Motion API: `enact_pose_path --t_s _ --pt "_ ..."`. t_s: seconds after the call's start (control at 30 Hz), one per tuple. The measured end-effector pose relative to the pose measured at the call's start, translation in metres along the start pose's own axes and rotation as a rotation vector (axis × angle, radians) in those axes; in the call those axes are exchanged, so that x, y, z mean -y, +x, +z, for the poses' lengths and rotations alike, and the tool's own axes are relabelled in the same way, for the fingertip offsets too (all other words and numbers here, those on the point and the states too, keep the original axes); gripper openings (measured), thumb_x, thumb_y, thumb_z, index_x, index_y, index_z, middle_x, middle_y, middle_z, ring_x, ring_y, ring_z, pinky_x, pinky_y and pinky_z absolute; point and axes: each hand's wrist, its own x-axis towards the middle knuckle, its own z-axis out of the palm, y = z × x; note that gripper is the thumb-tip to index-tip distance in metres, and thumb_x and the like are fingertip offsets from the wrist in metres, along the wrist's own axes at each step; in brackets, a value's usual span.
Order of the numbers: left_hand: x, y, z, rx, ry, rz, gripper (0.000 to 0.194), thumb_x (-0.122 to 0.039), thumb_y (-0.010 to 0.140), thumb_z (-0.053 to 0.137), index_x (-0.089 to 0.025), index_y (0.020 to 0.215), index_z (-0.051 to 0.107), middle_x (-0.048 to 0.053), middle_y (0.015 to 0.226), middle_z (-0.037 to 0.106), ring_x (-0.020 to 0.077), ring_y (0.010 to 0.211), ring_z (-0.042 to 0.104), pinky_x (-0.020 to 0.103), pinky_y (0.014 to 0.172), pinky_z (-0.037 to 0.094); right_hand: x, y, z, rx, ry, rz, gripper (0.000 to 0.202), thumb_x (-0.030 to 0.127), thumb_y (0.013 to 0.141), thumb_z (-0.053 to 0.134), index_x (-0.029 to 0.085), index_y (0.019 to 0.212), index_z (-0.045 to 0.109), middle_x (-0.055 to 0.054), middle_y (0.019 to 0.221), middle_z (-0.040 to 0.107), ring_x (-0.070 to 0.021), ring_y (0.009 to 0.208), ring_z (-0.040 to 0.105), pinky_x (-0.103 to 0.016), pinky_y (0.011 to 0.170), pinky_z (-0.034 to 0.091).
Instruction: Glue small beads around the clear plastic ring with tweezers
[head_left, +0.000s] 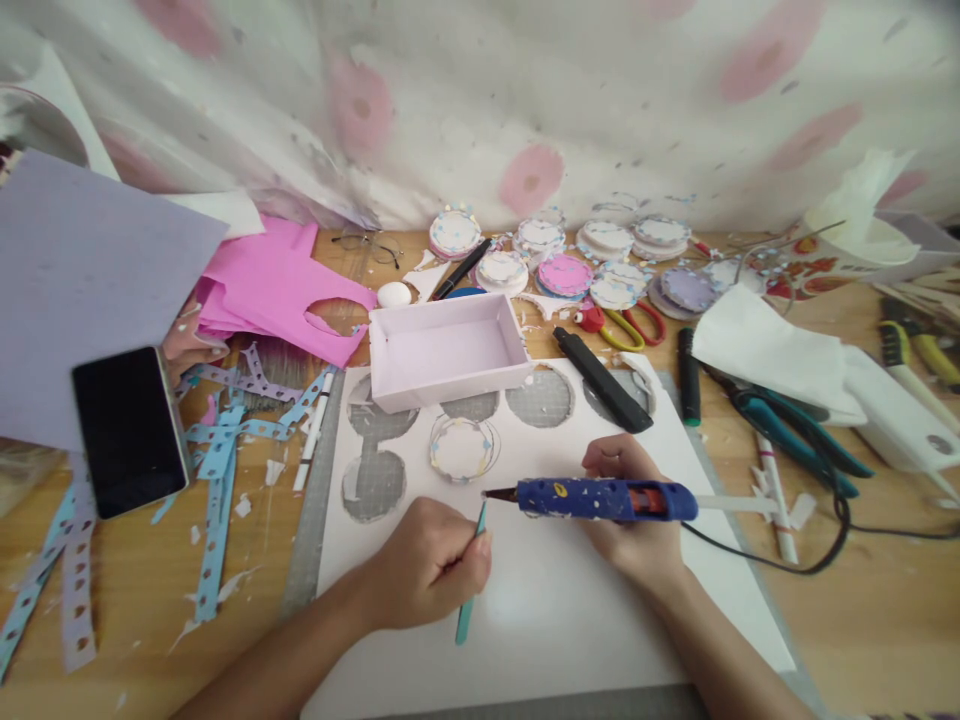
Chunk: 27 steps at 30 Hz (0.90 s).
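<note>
My left hand (pixel 431 560) is closed around teal tweezers (pixel 466 612), with their tips pointing up and away from me. In my right hand (pixel 637 545) is a blue hot glue gun (pixel 585 499), lying level with its nozzle toward the left. A white glue stick (pixel 731 504) sticks out of its back end. The nozzle meets the tweezer tips; whatever sits between them is too small to make out. Just beyond lies a round white disc (pixel 459 448) ringed with small coloured pieces, on a white sheet (pixel 570 620) with round holes cut in it.
A pale lilac box (pixel 450 350) stands behind the sheet. Several decorated discs (pixel 566 275) line the back. A black phone (pixel 131 430) and punched paper strips (pixel 216 530) lie left. Pliers (pixel 795 430), a white tissue (pixel 780 350) and the gun's cord (pixel 787 568) are at right.
</note>
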Motion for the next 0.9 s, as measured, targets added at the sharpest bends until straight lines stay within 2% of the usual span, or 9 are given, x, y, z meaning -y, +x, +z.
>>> enact_pose_path --t_s 0.47,0.7,0.9 --pt "0.0006 0.0 -0.0001 0.007 -0.008 -0.005 0.052 -0.026 0.099 0.03 -0.018 0.054 0.053 0.001 0.045 0.056 0.0095 0.041 0.048 0.023 0.05 0.039 0.0016 0.0013 -0.0002 -0.027 -0.069 -0.031 0.025 0.018 0.065 0.06 0.025 0.082 0.044 0.01 0.05 0.042 -0.0103 0.04 0.036 -0.023 0.04 0.027" --pt "0.001 -0.0005 0.0002 0.007 0.018 -0.001 0.051 -0.025 0.099 0.03 -0.018 0.054 0.053 0.001 0.045 0.057 0.0092 0.041 0.048 0.023 0.05 0.039 0.0006 0.0011 -0.0009 -0.045 -0.155 -0.097 0.022 0.017 0.065 0.057 0.025 0.081 0.044 0.009 0.051 0.041 -0.0102 0.04 0.035 -0.023 0.039 0.028" --pt "0.0013 -0.0009 0.0002 0.001 0.011 -0.001 0.053 -0.028 0.1 0.029 -0.018 0.054 0.054 0.001 0.044 0.055 0.0095 0.041 0.047 0.022 0.05 0.038 -0.0045 -0.002 -0.0085 -0.127 -0.284 -0.22 0.022 0.019 0.067 0.062 0.025 0.081 0.047 0.008 0.053 0.05 -0.0107 0.039 0.043 -0.024 0.041 0.034"
